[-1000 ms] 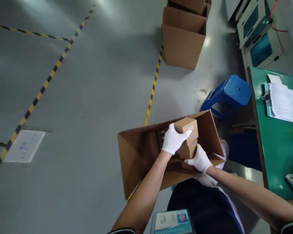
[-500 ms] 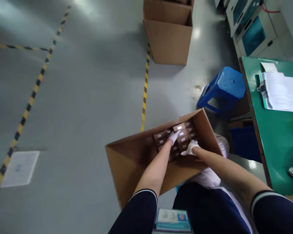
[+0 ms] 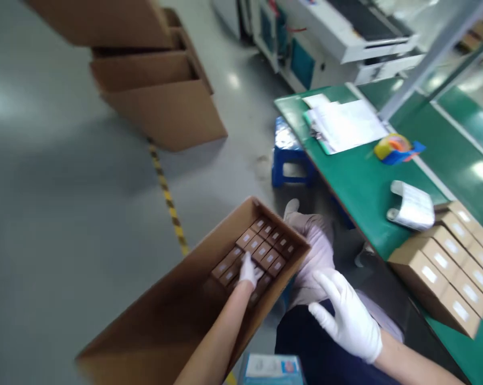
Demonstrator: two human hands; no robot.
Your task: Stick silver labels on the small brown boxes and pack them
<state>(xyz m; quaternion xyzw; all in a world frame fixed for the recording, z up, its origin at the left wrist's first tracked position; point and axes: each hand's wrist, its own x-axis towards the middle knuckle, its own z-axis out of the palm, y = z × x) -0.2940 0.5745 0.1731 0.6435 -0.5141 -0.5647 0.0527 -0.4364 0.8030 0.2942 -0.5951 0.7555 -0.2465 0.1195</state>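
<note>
My left hand (image 3: 249, 271), in a white glove, reaches down into a large open cardboard carton (image 3: 153, 299). It rests on or just over the rows of small brown boxes (image 3: 261, 251) packed at the carton's far end; each box has a white label. The fingers look stretched apart, though somewhat blurred. Also gloved, my right hand (image 3: 345, 315) is outside the carton over my lap, fingers spread and holding nothing. To its right, a block of similar labelled boxes (image 3: 442, 267) stands on the green table (image 3: 353, 203).
Papers on a clipboard (image 3: 345, 125), a yellow-and-blue tape dispenser (image 3: 397, 148) and a roll of labels (image 3: 412, 206) lie on the table. A blue stool (image 3: 289, 152) stands beside it. More open cartons (image 3: 165, 107) are on the floor ahead, by yellow-black tape (image 3: 171, 206).
The view has swung right, bringing the boxes on the table into sight. My right hand has come out of the carton toward the table; my left hand stays inside.
</note>
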